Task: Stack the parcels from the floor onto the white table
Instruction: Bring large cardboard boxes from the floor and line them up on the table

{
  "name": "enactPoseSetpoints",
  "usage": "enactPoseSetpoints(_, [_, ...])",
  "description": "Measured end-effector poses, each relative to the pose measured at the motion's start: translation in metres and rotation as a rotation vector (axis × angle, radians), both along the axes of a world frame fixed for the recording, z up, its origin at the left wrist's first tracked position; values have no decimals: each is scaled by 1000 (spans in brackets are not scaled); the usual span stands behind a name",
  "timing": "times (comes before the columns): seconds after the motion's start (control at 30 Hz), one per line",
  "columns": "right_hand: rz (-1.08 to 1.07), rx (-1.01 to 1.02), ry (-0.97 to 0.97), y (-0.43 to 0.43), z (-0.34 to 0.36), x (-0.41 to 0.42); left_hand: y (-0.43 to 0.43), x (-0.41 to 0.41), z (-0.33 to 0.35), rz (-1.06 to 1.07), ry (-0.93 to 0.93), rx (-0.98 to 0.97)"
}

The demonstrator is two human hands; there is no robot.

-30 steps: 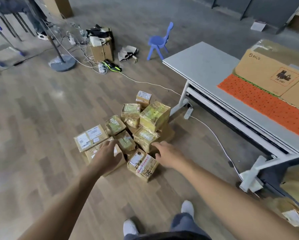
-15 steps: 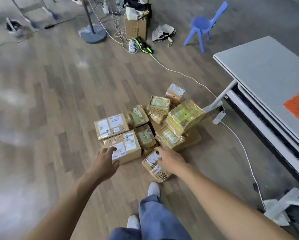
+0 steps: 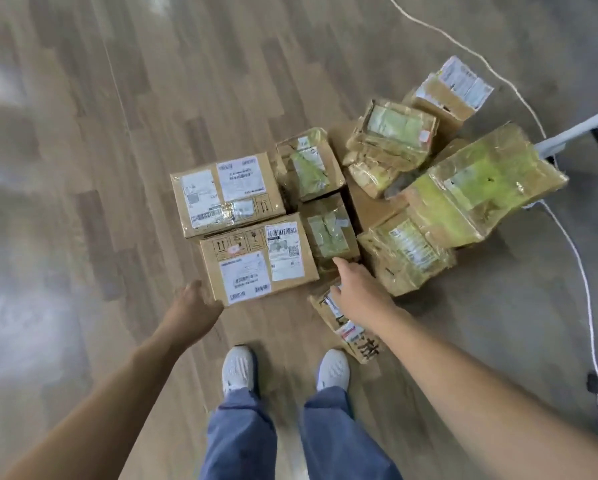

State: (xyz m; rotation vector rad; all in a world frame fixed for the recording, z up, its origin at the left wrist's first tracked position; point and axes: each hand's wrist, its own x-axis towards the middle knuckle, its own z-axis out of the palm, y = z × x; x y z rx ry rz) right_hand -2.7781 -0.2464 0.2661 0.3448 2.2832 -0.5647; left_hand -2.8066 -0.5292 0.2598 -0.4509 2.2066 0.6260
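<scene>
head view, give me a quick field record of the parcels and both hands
view: head camera, looking down at wooden floor
parcels: about nine, clustered on the floor, none lifted
nearest box: labelled cardboard box, flat on the floor
left hand: open, at that box's near left corner
right hand: open, fingers spread, over small parcel by the right shoe
largest parcel: tape-wrapped box, tilted on others
other: white cable on the floor to the right
</scene>
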Motion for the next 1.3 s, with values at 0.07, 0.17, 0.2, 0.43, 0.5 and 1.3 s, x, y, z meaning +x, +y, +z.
enactPoseSetpoints(0.07, [-64,-16,18,-8,-45,-10,-11,-10,-46,155,-74,59])
enactPoseSetpoints(0.17, [-177,-80,-1,-14,-101,-16,-25,-22,-100,288,-89,126])
enactPoseSetpoints(0.2, [-199,-106,-24,-14,-116,-15,-27,-23,-113,288,-87,154])
enactPoseSetpoints(0.43, [-330,-180,-52,-16,-156,-5,-8,-5,-127,372,-61,368])
enactPoseSetpoints(0.5, [-406,-196,1,-13,-143,-11,1,-2,-106,394,47,328])
enactPoseSetpoints(1.3, [-788,35,827,116,474,79,162,-3,406,-306,232,955])
